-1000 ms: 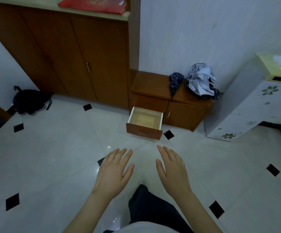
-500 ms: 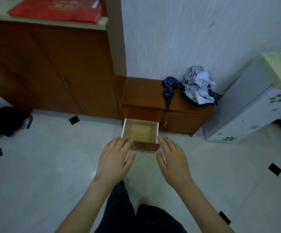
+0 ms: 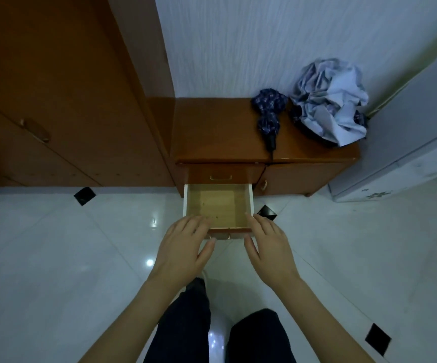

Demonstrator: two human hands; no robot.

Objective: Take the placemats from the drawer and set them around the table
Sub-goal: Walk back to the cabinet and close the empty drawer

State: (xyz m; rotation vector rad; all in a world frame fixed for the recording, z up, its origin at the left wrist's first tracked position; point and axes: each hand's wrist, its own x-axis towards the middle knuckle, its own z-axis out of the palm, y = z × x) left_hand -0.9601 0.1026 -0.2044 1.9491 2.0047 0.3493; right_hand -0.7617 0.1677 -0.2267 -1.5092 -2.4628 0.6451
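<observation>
Pale wood is being shown inside the pulled-out drawer (image 3: 218, 205); no placemats are visible, while left hand (image 3: 183, 244) and right hand (image 3: 269, 244) are being held flat, released, over its front edge, apparently for reaching in.

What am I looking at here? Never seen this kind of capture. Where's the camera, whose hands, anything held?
There is no robot. A person wears one wide-angle camera on the head, looking forward and down, so the arms enter from the bottom and the room's edges look bent.

The left hand and right hand reach out with fingers straight, at the front edge of an open drawer. Neither holds anything. Whether the fingers actually touch the drawer front is hard to tell.

The drawer is pulled out of a low wooden cabinet. What shows of its inside is bare wood; no placemats are visible.

On the cabinet top lie a folded dark patterned umbrella and a crumpled pale cloth. The floor is white tile with small black squares. The person's dark trousers show below.
</observation>
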